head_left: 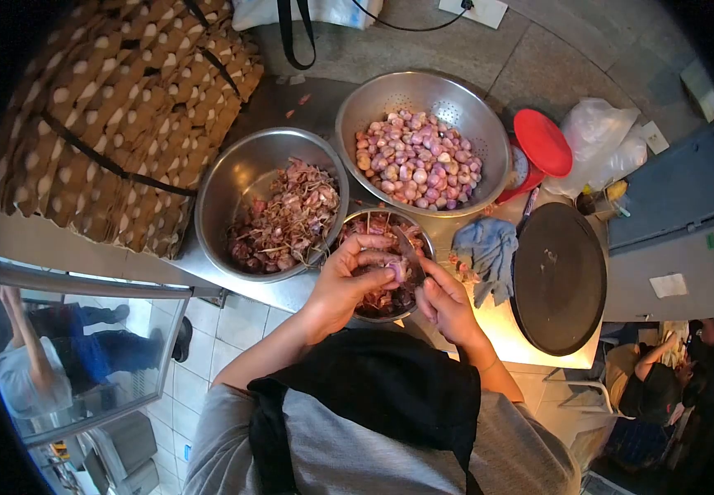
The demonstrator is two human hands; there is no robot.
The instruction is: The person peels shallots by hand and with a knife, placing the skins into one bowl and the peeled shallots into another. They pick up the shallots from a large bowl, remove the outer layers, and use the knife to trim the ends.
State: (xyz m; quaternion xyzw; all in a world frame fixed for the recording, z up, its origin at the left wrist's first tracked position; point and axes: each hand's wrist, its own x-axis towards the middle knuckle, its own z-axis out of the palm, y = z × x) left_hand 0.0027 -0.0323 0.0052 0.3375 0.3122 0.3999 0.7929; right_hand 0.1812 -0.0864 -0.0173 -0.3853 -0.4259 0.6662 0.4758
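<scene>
Closed around a small purple shallot [395,269], my left hand [357,276] is over a metal bowl [429,239] of reddish skins and shallots. My right hand [448,304] grips a knife [407,246], its blade slanting up beside the shallot. Behind my hands, a perforated steel colander [349,124] holds many peeled-looking shallots [423,161]. To the left, a large steel basin [213,214] contains unpeeled shallots and dry skins [295,210]. Part of the near bowl's contents is hidden by my hands.
Tied stacks of egg trays [110,124] stand at the left. On the right are a blue cloth [489,247], a round black tray [559,280], a red scale [542,142] and plastic bags [596,140]. Another person [650,384] is at far right; a glass panel [85,346] is at lower left.
</scene>
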